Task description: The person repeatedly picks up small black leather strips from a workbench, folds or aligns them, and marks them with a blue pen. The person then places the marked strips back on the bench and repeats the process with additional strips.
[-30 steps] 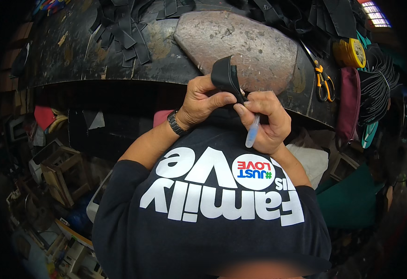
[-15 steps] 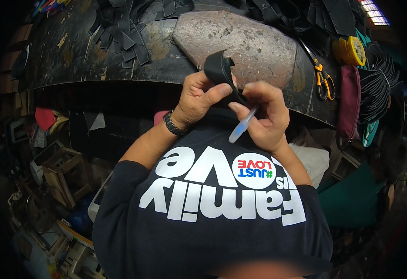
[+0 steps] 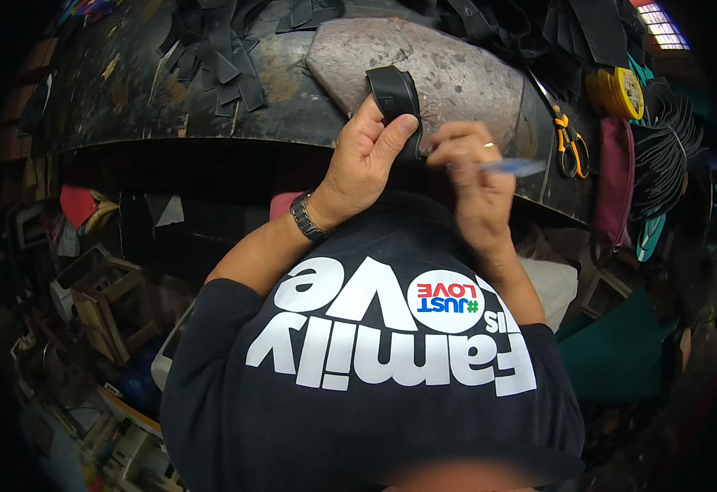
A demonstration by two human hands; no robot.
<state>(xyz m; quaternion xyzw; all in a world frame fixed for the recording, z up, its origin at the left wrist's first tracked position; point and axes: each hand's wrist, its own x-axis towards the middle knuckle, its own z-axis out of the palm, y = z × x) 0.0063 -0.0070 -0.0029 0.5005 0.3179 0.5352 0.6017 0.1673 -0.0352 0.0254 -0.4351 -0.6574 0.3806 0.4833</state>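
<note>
My left hand (image 3: 358,164) is closed on a black leather-like strap (image 3: 393,92), thumb pressed on its face while the band curls over the fingers. To its right, my right hand (image 3: 483,180) grips a pen (image 3: 512,167) with a clear and blue barrel, blurred by motion. The barrel's rear sticks out to the right past the knuckles. Right fingertips meet the lower edge of the strap, and the pen's front end is hidden there. Both hands are above the near edge of the dark workbench (image 3: 141,107), in front of a worn stone-like slab (image 3: 457,78).
Black strips (image 3: 219,66) lie piled at the back left, with more black pieces (image 3: 588,37) at the back right. Orange-handled scissors (image 3: 571,148), a yellow tub (image 3: 612,92), a maroon pouch (image 3: 615,184) and a bundle of black cords (image 3: 666,152) sit at the right.
My right hand has turned over, swinging the pen from pointing down toward me to pointing right. The strap has turned in my left hand, showing more of its broad face.
</note>
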